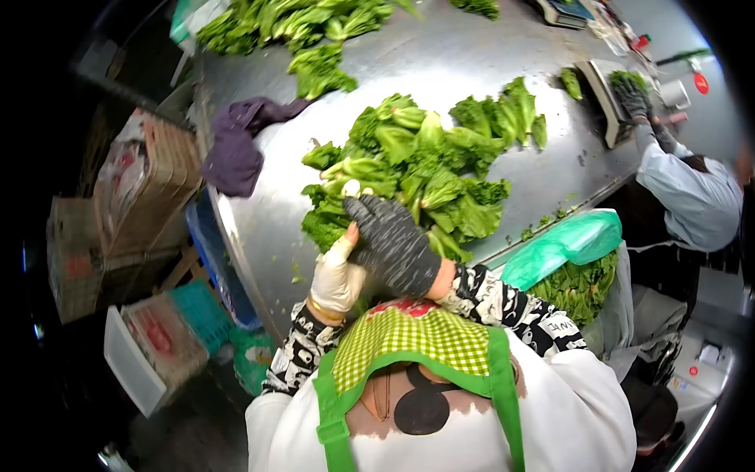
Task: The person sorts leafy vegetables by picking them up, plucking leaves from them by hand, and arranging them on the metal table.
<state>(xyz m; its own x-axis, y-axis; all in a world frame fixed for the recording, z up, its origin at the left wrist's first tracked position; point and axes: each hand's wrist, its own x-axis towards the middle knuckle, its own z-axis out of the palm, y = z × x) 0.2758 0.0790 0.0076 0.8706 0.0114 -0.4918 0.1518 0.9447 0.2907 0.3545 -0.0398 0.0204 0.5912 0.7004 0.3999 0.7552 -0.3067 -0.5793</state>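
A heap of bright green, frilly-leaved lettuce with pale stem ends (429,161) lies loose in the middle of a shiny grey metal table (275,236), on the side towards the wearer. At its near left edge, the right hand in a dark grey flecked knit glove (393,245) reaches over the leaves, its fingertips by a round, pale cut stem end (351,188); the fingers lie close together, but whether they are clamped on a head cannot be told. The left hand in an off-white glove with a bare fingertip showing (338,275) is just beside it, partly curled, its hold hidden from view. Both forearms wear black-and-white printed sleeves (503,303). Left of the heap, a crumpled dark purple cloth (234,149) hangs over the table's edge. More green lettuce heads (291,23) lie at the far left of the table. To the right, near the table's edge, a co-worker in a pale blue top (692,193) has a dark-gloved hand (629,98) on greens atop a pale, box-shaped device (599,106). Nearer, beside the table, a translucent green plastic bag (566,242) lies partly over a pile of packed leafy greens (583,287). Beyond the table's left side stand pale slatted crates (149,189).
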